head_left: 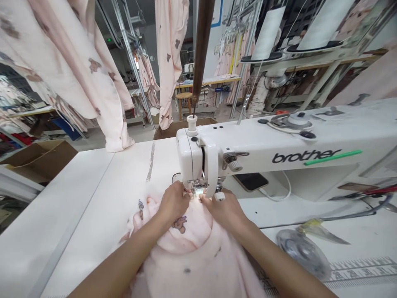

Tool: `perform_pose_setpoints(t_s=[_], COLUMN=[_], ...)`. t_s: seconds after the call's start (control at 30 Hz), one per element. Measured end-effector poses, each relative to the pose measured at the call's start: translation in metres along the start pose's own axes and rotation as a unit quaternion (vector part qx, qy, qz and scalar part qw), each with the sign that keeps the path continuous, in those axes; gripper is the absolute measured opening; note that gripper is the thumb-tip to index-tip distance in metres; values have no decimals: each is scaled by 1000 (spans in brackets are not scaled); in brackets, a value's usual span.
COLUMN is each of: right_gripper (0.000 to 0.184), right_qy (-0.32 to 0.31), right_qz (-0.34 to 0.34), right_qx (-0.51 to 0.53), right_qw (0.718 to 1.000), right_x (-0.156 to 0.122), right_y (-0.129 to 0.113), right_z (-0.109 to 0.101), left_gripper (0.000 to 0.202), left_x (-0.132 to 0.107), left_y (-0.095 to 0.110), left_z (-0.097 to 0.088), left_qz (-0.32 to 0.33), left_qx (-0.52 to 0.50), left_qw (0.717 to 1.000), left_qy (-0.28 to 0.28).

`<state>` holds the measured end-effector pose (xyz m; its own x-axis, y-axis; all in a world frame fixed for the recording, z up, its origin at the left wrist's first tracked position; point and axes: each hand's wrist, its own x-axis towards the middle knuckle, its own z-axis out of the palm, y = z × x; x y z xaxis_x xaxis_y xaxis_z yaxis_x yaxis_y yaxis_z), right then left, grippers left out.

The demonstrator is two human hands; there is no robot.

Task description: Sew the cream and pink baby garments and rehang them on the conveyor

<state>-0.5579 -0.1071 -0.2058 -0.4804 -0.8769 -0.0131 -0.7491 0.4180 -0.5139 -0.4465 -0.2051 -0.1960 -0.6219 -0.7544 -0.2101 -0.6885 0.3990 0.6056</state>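
Observation:
A pink garment (198, 231) with printed bears lies on the white table under the head of a sewing machine (254, 149) marked "brother". On the left of the presser foot (195, 191), my left hand (174, 202) pinches the cloth with its fingers pressed together. My right hand (226, 207) grips the cloth just right of the foot, partly behind the machine's front lever. The needle area is lit, and both sets of fingertips are very near it. Loose folds of the garment spread toward me and to the left.
Behind the right hand lies a phone (251, 181) with a white cable. A clear round container (302, 252) and a ruler strip (362, 271) are at the right. Pink garments (114, 74) hang at the left. Thread cones (268, 33) stand above; a cardboard box (40, 159) is at far left.

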Motion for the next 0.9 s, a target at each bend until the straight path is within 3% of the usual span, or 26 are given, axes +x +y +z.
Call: perform_pose_setpoints(t_s=[0.57, 0.9], right_gripper=[14, 17], right_qy=[56, 57], right_qz=[8, 3], right_qx=[-79, -96], right_qw=[995, 994], right_x=[7, 6], right_y=[3, 1], right_z=[17, 16], left_gripper=[18, 23], left_x=[6, 7], left_y=[0, -1], left_z=[5, 7], left_qz=[-3, 10], left_qx=[34, 31], left_qw=[998, 997], left_qy=[51, 67])
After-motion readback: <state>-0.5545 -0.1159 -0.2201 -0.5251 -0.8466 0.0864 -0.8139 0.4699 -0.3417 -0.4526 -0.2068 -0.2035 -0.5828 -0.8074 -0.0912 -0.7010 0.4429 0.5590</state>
